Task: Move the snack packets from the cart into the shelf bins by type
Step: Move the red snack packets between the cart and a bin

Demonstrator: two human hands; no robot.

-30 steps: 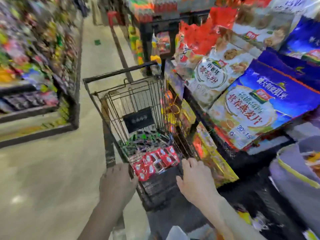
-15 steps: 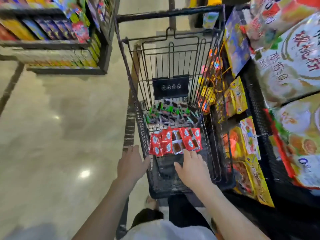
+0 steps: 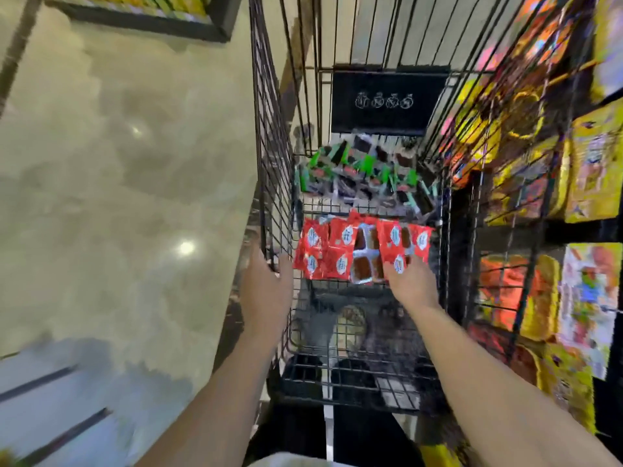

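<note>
The pale, glossy floor [image 3: 118, 197] takes up the whole left side under me, with ceiling lights reflected in it. The black wire cart [image 3: 269, 146] stands in the middle and runs from my body to the far edge of what I see. Just beside its right wall is the dark wire shelf [image 3: 505, 230], whose bins are crammed with yellow and orange bags [image 3: 593, 170], too blurred for me to read. A second shelf [image 3: 151, 21] shows only its low edge at the far left, well apart from the cart. A black sign [image 3: 387, 99] with white pictograms hangs on the cart's far wall. On the cart's floor below it lies a loose heap of green and dark packets [image 3: 364, 176]. Nearer to me, with a strip of bare wire between, the red packets [image 3: 337, 251] lie flat in a rough block across the cart's width, with clear-windowed ones among them showing brown contents. My left hand [image 3: 266, 294] is on the cart's left wall, with the fingers hooked over the wire and holding it. My right hand [image 3: 411, 284] is inside the cart, palm down at the near right corner of the red block. Its fingertips meet the nearest packets, but I cannot tell whether they pinch one or only touch.
</note>
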